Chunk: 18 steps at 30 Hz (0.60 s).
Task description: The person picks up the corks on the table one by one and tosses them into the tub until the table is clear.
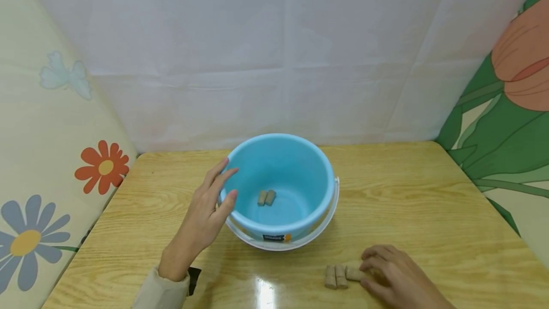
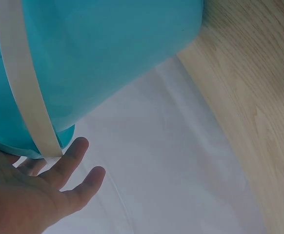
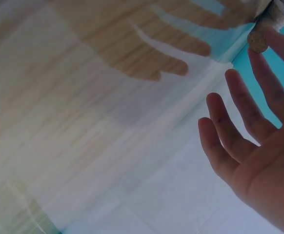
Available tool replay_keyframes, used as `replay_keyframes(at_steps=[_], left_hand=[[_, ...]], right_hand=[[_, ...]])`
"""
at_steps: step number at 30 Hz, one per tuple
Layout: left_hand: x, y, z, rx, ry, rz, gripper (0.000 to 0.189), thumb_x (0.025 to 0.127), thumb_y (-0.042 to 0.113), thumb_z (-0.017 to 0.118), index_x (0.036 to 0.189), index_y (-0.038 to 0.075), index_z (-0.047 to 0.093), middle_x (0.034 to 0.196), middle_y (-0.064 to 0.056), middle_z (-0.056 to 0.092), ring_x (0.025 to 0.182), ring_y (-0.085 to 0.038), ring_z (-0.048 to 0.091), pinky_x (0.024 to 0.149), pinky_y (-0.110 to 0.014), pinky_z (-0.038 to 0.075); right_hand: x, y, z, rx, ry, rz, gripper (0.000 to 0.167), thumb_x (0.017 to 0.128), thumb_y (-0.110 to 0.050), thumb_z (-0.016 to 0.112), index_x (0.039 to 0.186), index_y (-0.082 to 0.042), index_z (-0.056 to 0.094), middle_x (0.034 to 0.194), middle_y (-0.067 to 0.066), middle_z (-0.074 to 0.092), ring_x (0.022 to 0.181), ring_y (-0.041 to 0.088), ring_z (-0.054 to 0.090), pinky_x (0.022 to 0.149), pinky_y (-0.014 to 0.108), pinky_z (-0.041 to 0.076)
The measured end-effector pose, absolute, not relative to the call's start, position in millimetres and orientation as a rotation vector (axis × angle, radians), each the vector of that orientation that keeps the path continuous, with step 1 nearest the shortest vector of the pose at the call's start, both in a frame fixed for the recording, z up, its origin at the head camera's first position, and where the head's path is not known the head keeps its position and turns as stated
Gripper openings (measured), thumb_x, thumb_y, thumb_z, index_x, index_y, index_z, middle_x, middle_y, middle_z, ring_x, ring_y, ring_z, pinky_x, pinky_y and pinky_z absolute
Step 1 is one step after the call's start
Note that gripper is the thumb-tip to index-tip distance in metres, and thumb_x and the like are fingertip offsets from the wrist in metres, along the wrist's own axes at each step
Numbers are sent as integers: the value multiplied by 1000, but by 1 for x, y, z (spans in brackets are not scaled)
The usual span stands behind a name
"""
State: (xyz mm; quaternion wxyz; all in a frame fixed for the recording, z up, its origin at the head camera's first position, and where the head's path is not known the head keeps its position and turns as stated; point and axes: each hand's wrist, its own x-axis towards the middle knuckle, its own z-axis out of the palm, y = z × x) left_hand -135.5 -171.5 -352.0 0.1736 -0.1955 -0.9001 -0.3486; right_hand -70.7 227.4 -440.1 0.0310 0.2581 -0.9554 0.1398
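Note:
A light blue bucket (image 1: 276, 228) with a white handle (image 1: 336, 199) stands upright on the wooden table. Two corks (image 1: 270, 198) lie side by side on its floor. At the bucket's left rim rests my left hand (image 1: 210, 206), thumb and index finger reaching over the edge, other fingers loosely extended outside. In front of the bucket, to the right, two corks (image 1: 336, 277) lie together. My right hand (image 1: 396, 273) pinches another cork (image 3: 257, 42) between thumb and index finger, close beside that pair. The right hand's other fingers are spread, as the right wrist view shows.
The wooden table (image 1: 429, 194) reaches back to a white cloth wall (image 1: 274, 61). Flower-patterned cloths hang at the left (image 1: 64, 156) and right (image 1: 510, 147) sides.

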Motion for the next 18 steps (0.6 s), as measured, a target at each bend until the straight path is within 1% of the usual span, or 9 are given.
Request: replay_keyframes(at_steps=[3, 9, 14, 18], left_hand=[[-135, -171, -352, -556, -2553, -992, 44, 102, 22, 50, 144, 8, 51, 161, -11, 30, 113, -30, 59, 74, -39, 47], [-135, -171, -352, -557, -2556, -998, 44, 102, 23, 49, 144, 8, 50, 161, -11, 30, 126, -34, 53, 81, -46, 47], [-135, -171, -352, -559, -2553, -1003, 44, 102, 23, 49, 144, 7, 51, 161, -11, 30, 131, -36, 49, 86, -51, 48], [-135, -171, -352, -560, -2551, -1008, 44, 102, 23, 50, 143, 7, 51, 161, -11, 30, 134, -38, 47, 90, -55, 47]], right_hand=[[-70, 226, -438, 775, -2893, 429, 14, 80, -42, 80, 89, -34, 73, 106, -14, 66, 96, 16, 63, 82, 45, 52], [-69, 223, -431, 716, -2817, 424, 16, 76, -36, 84, 86, -36, 71, 106, -16, 66, 98, 13, 62, 85, 45, 52], [-70, 224, -426, 665, -2783, 423, 23, 73, -34, 86, 87, -40, 69, 107, -17, 65, 98, 11, 62, 84, 43, 53], [-74, 226, -423, 723, -2673, 411, 32, 66, -28, 91, 87, -38, 69, 106, -14, 66, 95, 13, 63, 80, 42, 53]])
